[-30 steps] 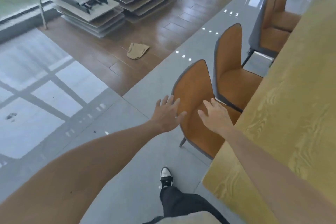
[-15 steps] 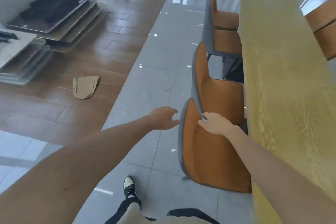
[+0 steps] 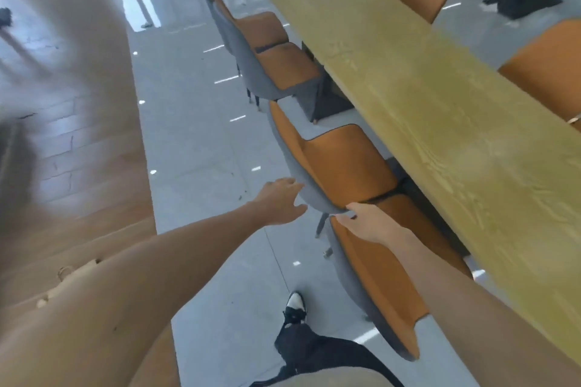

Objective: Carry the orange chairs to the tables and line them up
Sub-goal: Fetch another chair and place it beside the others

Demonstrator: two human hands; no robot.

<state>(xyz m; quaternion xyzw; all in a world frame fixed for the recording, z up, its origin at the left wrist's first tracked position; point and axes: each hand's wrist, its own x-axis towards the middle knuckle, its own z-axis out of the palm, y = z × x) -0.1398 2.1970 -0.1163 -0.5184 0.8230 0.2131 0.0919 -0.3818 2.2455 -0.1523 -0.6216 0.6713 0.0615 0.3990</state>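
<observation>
Four orange chairs (image 3: 342, 166) lined along table (image 3: 440, 110); right hand (image 3: 367, 223) grips nearest chair (image 3: 377, 276) top edge, left hand (image 3: 279, 201) spread, empty; final alignment likely remains

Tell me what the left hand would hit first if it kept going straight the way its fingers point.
Most likely the grey back of the second chair: the left hand is open, fingertips seemingly just short of it, though depth is unclear.

Wood floor (image 3: 78, 166) blurs at left — long table (image 3: 440, 122) hides chair seats' far edges.
</observation>
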